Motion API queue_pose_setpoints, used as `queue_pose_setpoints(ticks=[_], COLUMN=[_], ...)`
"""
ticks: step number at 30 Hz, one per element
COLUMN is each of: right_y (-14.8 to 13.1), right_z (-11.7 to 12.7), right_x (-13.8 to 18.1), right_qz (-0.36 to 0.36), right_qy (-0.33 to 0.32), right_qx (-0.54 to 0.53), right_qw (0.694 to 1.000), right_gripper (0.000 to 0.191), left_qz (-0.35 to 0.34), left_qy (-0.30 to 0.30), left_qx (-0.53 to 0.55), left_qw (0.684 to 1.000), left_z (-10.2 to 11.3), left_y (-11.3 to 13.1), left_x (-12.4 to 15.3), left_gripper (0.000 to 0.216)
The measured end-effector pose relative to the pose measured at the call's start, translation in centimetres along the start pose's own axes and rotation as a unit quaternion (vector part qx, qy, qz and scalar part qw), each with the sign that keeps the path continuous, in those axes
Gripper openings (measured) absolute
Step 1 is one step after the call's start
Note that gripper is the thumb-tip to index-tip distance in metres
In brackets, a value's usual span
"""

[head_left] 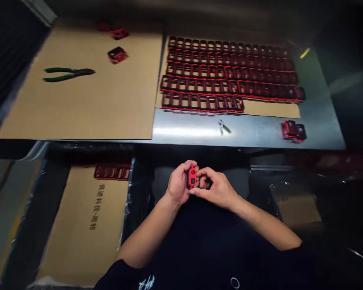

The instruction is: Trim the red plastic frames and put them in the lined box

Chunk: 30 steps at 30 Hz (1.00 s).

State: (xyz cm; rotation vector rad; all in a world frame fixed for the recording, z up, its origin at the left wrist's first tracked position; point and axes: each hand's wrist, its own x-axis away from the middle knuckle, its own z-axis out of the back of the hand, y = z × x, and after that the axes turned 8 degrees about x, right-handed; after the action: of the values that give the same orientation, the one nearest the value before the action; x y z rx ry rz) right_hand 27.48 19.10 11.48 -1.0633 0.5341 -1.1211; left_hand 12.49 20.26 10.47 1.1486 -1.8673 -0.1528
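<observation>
Between my two hands, close to my body and below the table edge, is a small red and black plastic part (192,177) with a round hole and a square opening. My left hand (179,183) wraps round its left side, fingers partly hidden behind it. From the other side, my right hand (216,187) pinches the part, thumb at its lower end and fingers near its top. On the table ahead stand several rows of similar red and black frames (201,85). A loose red and black part (294,131) lies at the table's right.
Green-handled pliers (69,74) lie on a cardboard sheet (124,108), with a few red parts (117,54) behind. Small thin metal pieces (224,127) rest on the metal table (184,129). Lower left, a lined bin holds cardboard (84,225) and more red frames (111,172).
</observation>
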Motion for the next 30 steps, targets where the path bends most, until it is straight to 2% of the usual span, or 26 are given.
queue_pose_setpoints(ticks=[2, 4, 9, 17, 24, 30], right_y=[0.0, 0.2, 0.7, 1.2, 1.1, 1.1], right_z=[0.6, 1.2, 1.6, 1.8, 1.7, 1.8], right_x=[0.3, 0.9, 2.2, 2.4, 2.7, 2.8], right_qz=[-0.008, -0.011, -0.001, 0.088, 0.087, 0.099], right_qy=[0.020, 0.031, 0.056, 0.054, 0.051, 0.059], right_qx=[-0.019, -0.039, -0.078, -0.048, -0.028, -0.022], right_qw=[1.000, 0.999, 0.995, 0.993, 0.995, 0.993], right_gripper=[0.037, 0.038, 0.039, 0.038, 0.041, 0.041], left_qz=[0.030, 0.048, 0.053, 0.039, 0.040, 0.046], left_qy=[-0.029, -0.047, -0.088, -0.171, -0.269, -0.273], left_qx=[0.020, 0.030, 0.033, -0.020, -0.088, -0.124], left_qw=[0.999, 0.997, 0.994, 0.984, 0.958, 0.953], left_z=[-1.3, -1.5, -0.5, 1.8, 3.0, 3.0], left_y=[-0.4, -0.2, 0.1, 0.4, 1.0, 1.1], left_x=[0.1, 0.3, 1.1, 2.3, 2.7, 2.8], left_gripper=[0.027, 0.027, 0.035, 0.052, 0.072, 0.085])
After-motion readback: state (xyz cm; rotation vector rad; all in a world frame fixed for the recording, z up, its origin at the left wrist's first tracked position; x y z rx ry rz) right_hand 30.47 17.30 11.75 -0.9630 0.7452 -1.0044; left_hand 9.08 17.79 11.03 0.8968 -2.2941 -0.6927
